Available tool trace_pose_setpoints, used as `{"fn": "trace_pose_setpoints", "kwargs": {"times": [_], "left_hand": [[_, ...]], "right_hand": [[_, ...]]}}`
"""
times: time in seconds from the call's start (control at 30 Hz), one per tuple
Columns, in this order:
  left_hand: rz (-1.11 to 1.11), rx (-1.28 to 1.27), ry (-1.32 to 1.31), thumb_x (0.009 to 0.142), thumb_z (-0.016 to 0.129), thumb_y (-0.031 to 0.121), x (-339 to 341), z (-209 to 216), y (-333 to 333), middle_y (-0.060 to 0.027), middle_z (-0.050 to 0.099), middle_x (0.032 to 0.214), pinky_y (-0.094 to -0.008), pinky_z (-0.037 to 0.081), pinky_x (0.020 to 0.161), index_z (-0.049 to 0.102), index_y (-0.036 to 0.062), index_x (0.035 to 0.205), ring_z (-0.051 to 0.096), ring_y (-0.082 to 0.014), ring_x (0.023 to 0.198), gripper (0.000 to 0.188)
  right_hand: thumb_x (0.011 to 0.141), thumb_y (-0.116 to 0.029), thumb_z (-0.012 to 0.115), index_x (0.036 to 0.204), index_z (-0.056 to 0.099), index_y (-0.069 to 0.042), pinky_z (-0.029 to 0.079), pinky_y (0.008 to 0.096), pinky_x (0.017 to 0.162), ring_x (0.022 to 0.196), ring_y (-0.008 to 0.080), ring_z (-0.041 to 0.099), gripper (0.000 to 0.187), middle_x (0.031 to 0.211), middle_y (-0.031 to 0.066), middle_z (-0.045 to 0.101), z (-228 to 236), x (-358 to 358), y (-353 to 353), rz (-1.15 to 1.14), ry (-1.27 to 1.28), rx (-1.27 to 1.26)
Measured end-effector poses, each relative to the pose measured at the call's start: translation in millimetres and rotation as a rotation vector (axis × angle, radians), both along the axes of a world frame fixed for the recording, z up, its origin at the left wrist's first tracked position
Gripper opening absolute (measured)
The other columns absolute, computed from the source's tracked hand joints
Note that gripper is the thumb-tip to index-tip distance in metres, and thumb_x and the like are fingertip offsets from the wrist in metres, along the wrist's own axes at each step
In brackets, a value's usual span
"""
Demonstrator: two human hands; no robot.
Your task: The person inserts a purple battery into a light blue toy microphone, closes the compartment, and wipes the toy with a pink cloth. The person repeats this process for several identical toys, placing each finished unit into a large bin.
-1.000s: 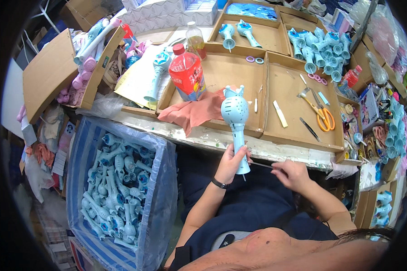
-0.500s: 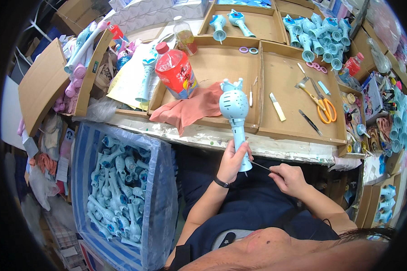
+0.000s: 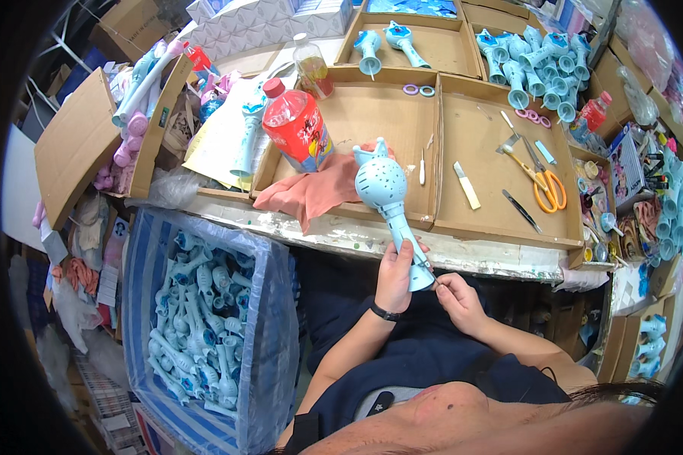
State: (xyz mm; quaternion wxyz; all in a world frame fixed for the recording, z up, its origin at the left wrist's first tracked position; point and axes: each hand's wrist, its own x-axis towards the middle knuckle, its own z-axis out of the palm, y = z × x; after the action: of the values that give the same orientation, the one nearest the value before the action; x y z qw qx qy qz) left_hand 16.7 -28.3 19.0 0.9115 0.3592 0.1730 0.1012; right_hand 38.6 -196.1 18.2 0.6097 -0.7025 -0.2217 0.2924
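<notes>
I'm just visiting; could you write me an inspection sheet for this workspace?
Surface: worktable edge worn; cardboard trays on top.
Things in hand: light-blue wand, tilted; thin tool near its lower end.
Clutter: red-capped bottle, reddish cloth, orange-handled scissors.
Hands: left hand grips the wand; right hand pinches the tool.
Cables: none identifiable for certain.
Surroundings: blue-striped container at left, holding many light-blue pieces.

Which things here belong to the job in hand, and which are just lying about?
In the job:
light-blue wand, in the left hand
thin tool, in the right hand
similar pieces in the striped bag, probably

Lying about, apparently:
red-labelled bottle
salmon cloth
orange-handled scissors
</notes>
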Motion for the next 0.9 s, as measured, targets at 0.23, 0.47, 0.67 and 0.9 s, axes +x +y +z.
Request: {"fn": "trace_pose_setpoints", "kwargs": {"times": [0.23,0.47,0.67,0.9], "left_hand": [[0.044,0.016,0.001,0.103,0.039,0.049,-4,-16,5,-0.0068,0.062,0.095,-0.0308,0.053,0.077,0.051,0.0045,0.120,0.063,-0.0151,0.083,0.049],[-0.093,-0.037,-0.042,0.101,0.043,0.051,-9,-14,23,-0.0062,0.061,0.094,-0.0340,0.055,0.070,0.053,0.0008,0.122,0.062,-0.0166,0.081,0.056],[-0.153,-0.278,-0.096,0.101,0.041,0.052,-11,-13,34,-0.0059,0.060,0.091,-0.0339,0.056,0.071,0.046,0.0001,0.131,0.062,-0.0170,0.080,0.060],[-0.164,-0.224,-0.089,0.099,0.042,0.055,-11,-11,35,-0.0055,0.061,0.093,-0.0328,0.055,0.075,0.043,-0.0003,0.134,0.062,-0.0161,0.081,0.065]], "right_hand": [[0.086,-0.038,0.071,0.108,0.060,-0.004,0.051,0.0314,0.059,0.062,0.0179,0.063,0.042,0.077,0.0081,0.067,28,33,44,-0.072,-0.485,-0.203],[0.082,-0.033,0.071,0.101,0.070,-0.006,0.052,0.0352,0.058,0.061,0.0261,0.066,0.033,0.073,0.0107,0.068,57,77,28,-0.096,-0.559,-0.366],[0.085,-0.040,0.065,0.102,0.068,-0.005,0.053,0.0431,0.067,0.077,0.0323,0.068,0.039,0.084,0.0154,0.070,68,192,-34,-0.334,-0.869,-0.986],[0.081,-0.018,0.073,0.095,0.068,-0.003,0.049,0.0415,0.084,0.096,0.0322,0.062,0.021,0.093,0.0130,0.066,66,167,2,-0.378,-1.277,-0.582]]}}
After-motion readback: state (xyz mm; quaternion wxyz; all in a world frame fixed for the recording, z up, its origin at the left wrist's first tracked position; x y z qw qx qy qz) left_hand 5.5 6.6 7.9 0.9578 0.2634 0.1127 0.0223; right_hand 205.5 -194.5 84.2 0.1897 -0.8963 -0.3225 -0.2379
